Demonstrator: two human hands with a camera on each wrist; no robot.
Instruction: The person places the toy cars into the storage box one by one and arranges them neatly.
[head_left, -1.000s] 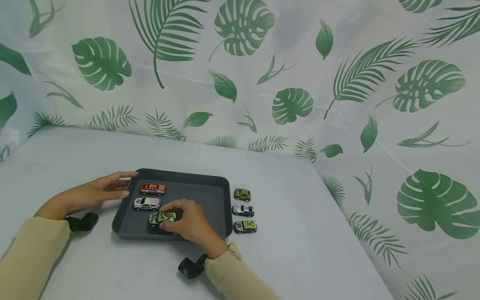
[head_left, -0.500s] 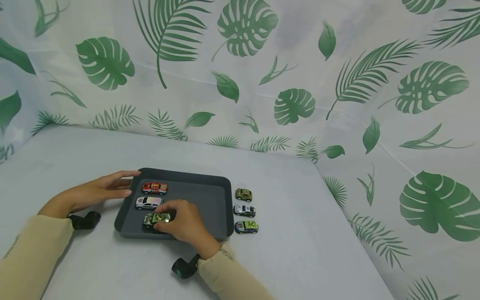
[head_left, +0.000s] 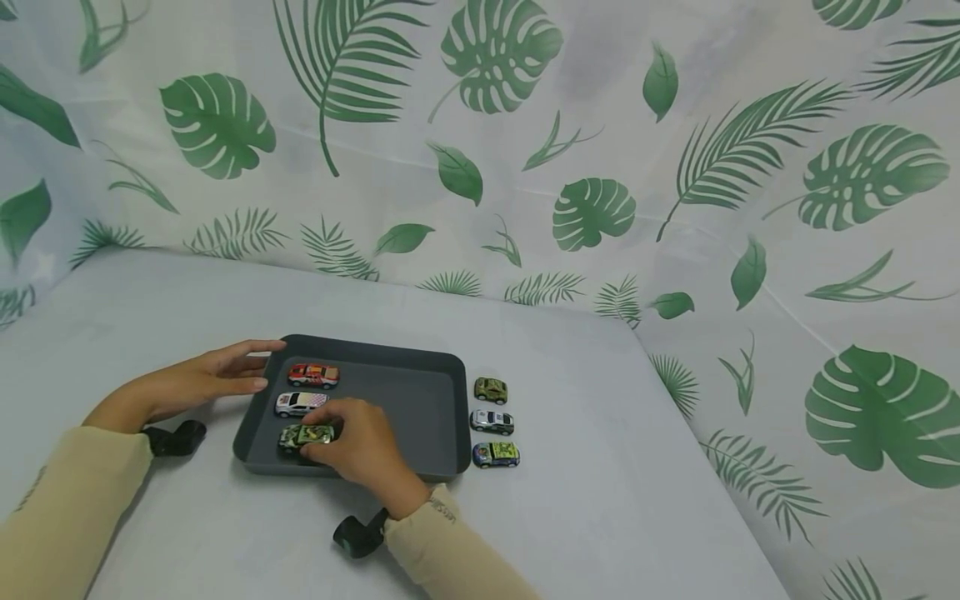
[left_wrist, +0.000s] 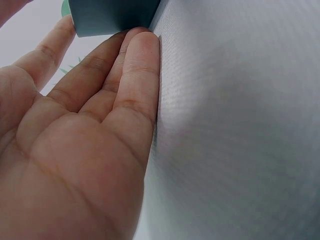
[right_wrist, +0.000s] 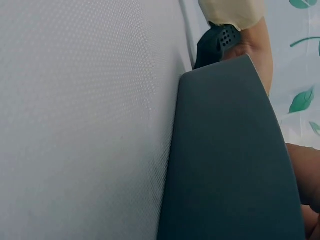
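1. One table (head_left: 615,450) bore one tray (head_left: 420,408).
2. Two hands: left hand (head_left: 191,385) touched tray's left side, fingers straight; right hand (head_left: 360,442) pinched one camo car (head_left: 306,435) in tray's near-left part.
3. Five other cars (head_left: 313,375): two in tray, three just right of it.

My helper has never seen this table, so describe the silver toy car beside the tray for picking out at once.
Find the dark gray tray on the white table. Just outside its right edge in the head view, the silver car is the middle of three. Its silver body sets it apart from the olive-green car beyond it and the blue-and-yellow car on its near side.
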